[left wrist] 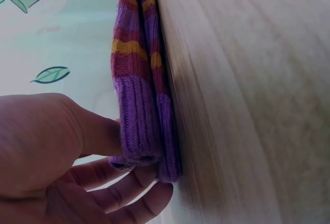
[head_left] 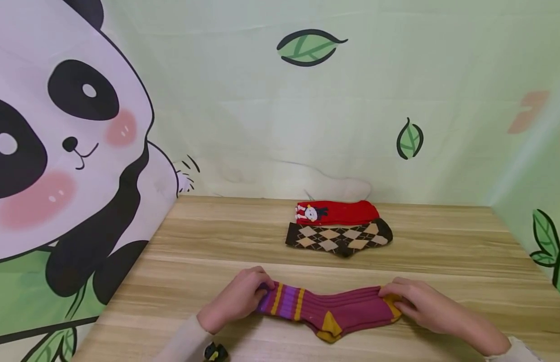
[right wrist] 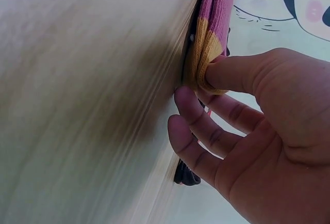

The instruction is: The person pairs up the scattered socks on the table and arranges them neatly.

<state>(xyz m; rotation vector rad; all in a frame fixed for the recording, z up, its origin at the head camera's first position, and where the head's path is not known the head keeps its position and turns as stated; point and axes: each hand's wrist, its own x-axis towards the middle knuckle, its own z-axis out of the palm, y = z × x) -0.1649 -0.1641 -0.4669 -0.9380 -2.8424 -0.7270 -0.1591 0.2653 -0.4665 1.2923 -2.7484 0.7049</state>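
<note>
A pair of maroon socks (head_left: 348,306), laid one on the other, stretches across the near part of the table; the heel and toe are mustard, the cuff purple with yellow stripes. My left hand (head_left: 241,296) pinches the cuff end, and the left wrist view shows the thumb against the purple ribbing (left wrist: 138,118) with fingers under its edge. At the other end, my right hand (head_left: 420,304) pinches the mustard toe (right wrist: 206,61) between thumb and index finger, the other fingers loosely bent by the tabletop.
Behind the maroon socks lies a black argyle sock (head_left: 339,237) with tan diamonds. A red sock (head_left: 348,212) with a cartoon figure lies just beyond it, near the backdrop (head_left: 244,125). The wooden table (head_left: 207,241) meets a panda-printed cloth (head_left: 99,151) on the left.
</note>
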